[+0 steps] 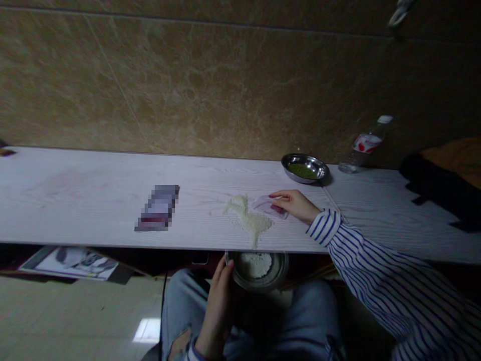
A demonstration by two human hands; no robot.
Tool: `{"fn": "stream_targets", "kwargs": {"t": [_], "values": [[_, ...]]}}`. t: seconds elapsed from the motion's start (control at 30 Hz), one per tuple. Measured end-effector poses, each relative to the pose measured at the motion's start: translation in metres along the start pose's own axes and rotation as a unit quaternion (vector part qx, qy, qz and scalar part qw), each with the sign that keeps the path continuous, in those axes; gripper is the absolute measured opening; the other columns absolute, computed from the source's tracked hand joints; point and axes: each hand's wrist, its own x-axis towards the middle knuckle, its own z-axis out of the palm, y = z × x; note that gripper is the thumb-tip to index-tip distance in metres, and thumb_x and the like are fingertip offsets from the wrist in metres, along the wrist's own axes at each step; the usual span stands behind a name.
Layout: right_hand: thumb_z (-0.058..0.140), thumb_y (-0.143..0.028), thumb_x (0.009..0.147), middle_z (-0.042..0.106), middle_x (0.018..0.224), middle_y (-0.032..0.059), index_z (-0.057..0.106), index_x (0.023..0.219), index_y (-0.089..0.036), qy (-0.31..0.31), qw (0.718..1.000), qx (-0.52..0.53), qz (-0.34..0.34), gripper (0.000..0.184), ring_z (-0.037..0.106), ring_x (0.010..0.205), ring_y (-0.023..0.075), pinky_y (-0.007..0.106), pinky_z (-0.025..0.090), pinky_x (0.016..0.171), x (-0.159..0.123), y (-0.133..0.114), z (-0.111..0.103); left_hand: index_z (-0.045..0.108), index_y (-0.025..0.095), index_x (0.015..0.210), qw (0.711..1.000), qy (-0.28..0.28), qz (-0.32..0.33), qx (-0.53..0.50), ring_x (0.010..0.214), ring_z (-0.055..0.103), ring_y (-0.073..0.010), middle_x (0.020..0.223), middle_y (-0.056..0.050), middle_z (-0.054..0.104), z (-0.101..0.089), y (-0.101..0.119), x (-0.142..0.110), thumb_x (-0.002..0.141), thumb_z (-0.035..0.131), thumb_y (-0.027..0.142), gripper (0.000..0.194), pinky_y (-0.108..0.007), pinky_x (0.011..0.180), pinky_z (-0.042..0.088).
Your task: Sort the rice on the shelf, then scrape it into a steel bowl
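Note:
Loose white rice (251,220) lies in an uneven patch on the white wood-grain table (93,195), one strip reaching toward the front edge. My right hand (296,204) pinches a thin, see-through plastic piece (265,204) with a reddish patch, low at the right side of the rice; its exact kind I cannot tell. Below the table's front edge, my left hand (221,291) grips the left rim of a round bowl (280,281), thumb on top. White grains (257,264) lie inside that bowl, and the table edge hides its far rim.
A steel bowl (323,173) of green beans (301,171) stands near the wall, beside a clear bottle (363,145) with a white cap. A blurred-out flat object (158,208) lies at left. Dark cloth (432,185) covers the right end. Below sits an open drawer (75,263).

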Motion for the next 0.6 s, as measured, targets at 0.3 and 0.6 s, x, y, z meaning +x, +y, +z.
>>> {"fn": "stream_targets", "kwargs": {"t": [0.3, 0.6], "values": [[0.07, -0.004, 0.084, 0.077, 0.069, 0.0068, 0.078, 0.104, -0.01, 0.046, 0.999, 0.004, 0.009, 0.022, 0.065, 0.054, 0.0111, 0.02, 0.054, 0.053, -0.003, 0.01, 0.001, 0.074, 0.025, 0.117, 1.0, 0.013, 0.02, -0.008, 0.14, 0.054, -0.0293, 0.145, -0.008, 0.066, -0.003, -0.007, -0.007, 0.087, 0.071, 0.031, 0.03, -0.039, 0.106, 0.052], [0.069, -0.002, 0.083, 0.077, 0.068, 0.0068, 0.078, 0.101, -0.009, 0.03, 0.999, 0.021, 0.013, 0.022, 0.064, 0.053, 0.0109, 0.021, 0.054, 0.055, -0.02, 0.003, 0.013, 0.069, 0.023, 0.126, 1.0, 0.006, 0.002, -0.023, 0.139, 0.055, -0.0301, 0.147, -0.011, 0.063, -0.009, -0.004, -0.006, 0.085, 0.073, 0.03, 0.042, -0.037, 0.1, 0.056]]}}
